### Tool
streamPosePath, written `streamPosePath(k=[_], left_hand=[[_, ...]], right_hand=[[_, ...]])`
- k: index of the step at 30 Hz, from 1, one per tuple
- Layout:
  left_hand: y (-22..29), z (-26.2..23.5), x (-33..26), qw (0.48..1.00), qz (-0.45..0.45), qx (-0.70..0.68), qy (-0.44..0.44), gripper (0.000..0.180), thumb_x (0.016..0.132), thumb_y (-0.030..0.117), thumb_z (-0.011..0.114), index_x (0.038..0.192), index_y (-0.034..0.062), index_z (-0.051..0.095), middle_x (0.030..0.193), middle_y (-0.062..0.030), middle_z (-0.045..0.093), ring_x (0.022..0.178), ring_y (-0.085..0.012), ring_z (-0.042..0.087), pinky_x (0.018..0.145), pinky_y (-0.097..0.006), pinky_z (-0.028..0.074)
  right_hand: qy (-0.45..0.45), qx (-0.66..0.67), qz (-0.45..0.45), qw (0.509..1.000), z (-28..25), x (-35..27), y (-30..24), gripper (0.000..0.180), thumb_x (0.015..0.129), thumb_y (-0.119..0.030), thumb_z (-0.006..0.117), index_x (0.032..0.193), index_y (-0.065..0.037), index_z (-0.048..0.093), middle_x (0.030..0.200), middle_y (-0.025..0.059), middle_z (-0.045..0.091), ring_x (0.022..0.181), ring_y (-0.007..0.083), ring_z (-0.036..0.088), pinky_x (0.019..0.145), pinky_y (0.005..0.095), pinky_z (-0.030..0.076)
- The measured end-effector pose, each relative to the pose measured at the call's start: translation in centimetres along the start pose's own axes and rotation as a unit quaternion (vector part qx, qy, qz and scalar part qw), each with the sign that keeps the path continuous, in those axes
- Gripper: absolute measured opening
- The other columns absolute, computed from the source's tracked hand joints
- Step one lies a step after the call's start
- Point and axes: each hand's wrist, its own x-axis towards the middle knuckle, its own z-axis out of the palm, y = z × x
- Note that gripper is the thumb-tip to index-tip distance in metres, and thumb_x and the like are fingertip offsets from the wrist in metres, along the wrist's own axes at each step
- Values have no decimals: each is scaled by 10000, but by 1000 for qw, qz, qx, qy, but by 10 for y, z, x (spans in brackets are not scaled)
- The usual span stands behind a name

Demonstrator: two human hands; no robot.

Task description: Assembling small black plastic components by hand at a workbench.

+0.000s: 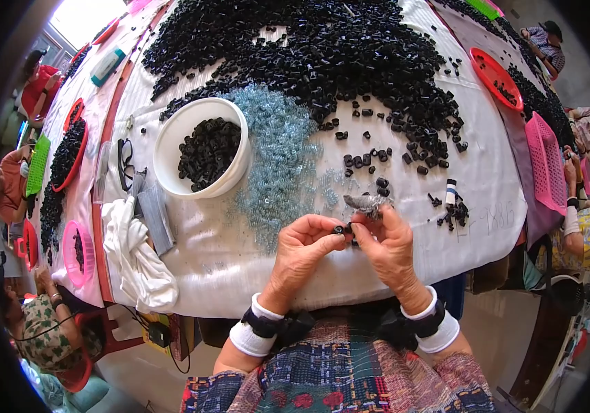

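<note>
Over the near edge of the white-covered table, my two hands meet with fingertips almost touching. My left hand pinches a small black cylindrical plastic part between thumb and forefinger. Facing it, my right hand is closed in a pinch on another small black piece, mostly covered by the fingers. A grey finger cover sits on a finger of the right hand. Just beyond lie loose black parts and a wide heap of small clear bluish springs or rings, too fine to tell which.
A white bowl holds black parts. Behind it spreads a large black heap. At left lie eyeglasses, a white cloth and a grey-blue strip. A small white-and-blue tube stands at right. Other people sit at side tables.
</note>
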Motion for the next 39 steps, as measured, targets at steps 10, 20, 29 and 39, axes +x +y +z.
streamPosePath(k=[10,20,29,39], left_hand=[[-4,-3,1,1000,7,-24,8,165,819,28,648,971,-9,596,903,-93,662,820,-146,640,753,-261,516],[1,0,-3,999,-11,-25,-20,161,812,0,646,964,-14,597,892,-98,660,795,-154,638,742,-263,518],[-2,-2,1,998,-15,-54,14,165,806,12,661,959,-11,604,897,-95,657,799,-162,640,758,-281,526],[-6,-7,1,997,-13,-79,5,173,813,15,654,972,-13,590,904,-101,654,797,-163,641,750,-282,538]], right_hand=[[17,-163,-207,964,4,-4,-3,260,721,91,605,962,-8,595,872,145,597,752,293,610,618,332,493],[2,-127,-190,974,-2,-1,4,257,725,73,650,964,-6,604,780,117,601,642,241,604,558,304,479],[-11,-187,-275,943,-3,2,-4,326,660,98,654,969,-4,631,862,120,619,785,280,600,642,347,499],[4,-233,-352,906,4,3,-3,324,651,96,652,965,17,625,940,139,621,817,300,603,671,352,515]])
